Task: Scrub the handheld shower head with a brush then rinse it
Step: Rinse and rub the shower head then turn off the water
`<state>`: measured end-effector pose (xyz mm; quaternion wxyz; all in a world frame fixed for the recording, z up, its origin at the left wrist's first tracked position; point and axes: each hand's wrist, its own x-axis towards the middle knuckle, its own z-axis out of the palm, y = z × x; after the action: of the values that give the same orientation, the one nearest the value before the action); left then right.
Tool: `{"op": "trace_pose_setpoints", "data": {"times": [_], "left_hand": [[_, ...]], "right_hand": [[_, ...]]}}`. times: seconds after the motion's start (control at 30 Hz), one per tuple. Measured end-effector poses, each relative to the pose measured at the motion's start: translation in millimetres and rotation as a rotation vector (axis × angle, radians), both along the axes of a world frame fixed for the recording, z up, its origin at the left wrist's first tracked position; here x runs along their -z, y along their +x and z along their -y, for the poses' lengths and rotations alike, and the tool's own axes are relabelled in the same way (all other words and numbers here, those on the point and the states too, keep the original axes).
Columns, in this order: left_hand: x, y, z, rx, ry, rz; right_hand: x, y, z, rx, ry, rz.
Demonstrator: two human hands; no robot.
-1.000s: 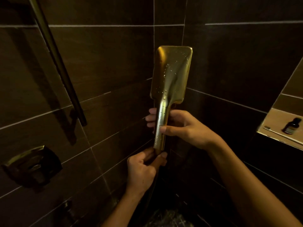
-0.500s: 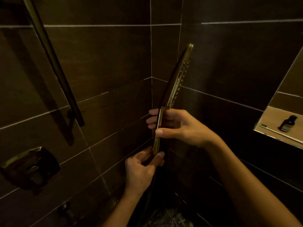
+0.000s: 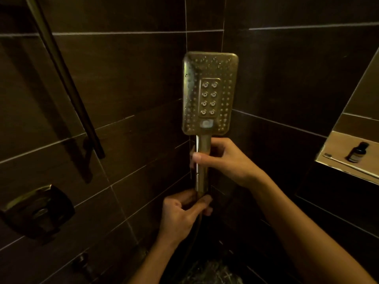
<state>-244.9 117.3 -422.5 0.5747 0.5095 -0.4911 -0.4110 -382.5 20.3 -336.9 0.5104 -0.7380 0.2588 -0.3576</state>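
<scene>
Item: handheld shower head (image 3: 210,93), held upright in the tiled corner (image 3: 205,21) — its nozzle face now turned toward us, where a second ago we saw its wet back, then its edge. Right hand (image 3: 223,160) curled round the upper handle, left hand (image 3: 182,214) clamped on the handle's foot. We judge the face ready for scrubbing (a toothbrush (image 3: 344,161) lies untouched on the niche shelf (image 3: 336,146)) — no brush in hand yet.

Left hand (image 3: 180,215) and right hand (image 3: 227,162) are seen bare. Both forearms are bare up to the lower frame edge. A short, plain nail is seen on the right thumb.
</scene>
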Motion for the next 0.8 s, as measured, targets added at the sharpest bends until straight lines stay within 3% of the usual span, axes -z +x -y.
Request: {"op": "trace_pose_setpoints", "data": {"times": [0.1, 0.17, 0.33, 0.47, 0.57, 0.7, 0.8], "left_hand": [[1, -6, 1, 0.069, 0.060, -0.054], [0, -9, 1, 0.076, 0.095, -0.126], [9, -15, 3, -0.109, 0.043, 0.106], [-2, -17, 5, -0.098, 0.059, 0.133], [-18, -7, 9, 0.158, 0.116, -0.061], [-28, 7, 25, 0.880, 0.436, -0.285], [-23, 6, 34, 1.035, 0.436, -0.282]], "right_hand": [[7, 14, -6, -0.210, 0.409, 0.252], [8, 22, -12, -0.217, 0.550, 0.307], [13, 40, -18, 0.124, 0.432, 0.345], [8, 46, -20, 0.116, 0.416, 0.379], [1, 38, -15, -0.140, 0.545, 0.423], [-2, 38, -10, -0.561, 0.660, 0.438], [-4, 37, -7, -0.665, 0.700, 0.434]]}}
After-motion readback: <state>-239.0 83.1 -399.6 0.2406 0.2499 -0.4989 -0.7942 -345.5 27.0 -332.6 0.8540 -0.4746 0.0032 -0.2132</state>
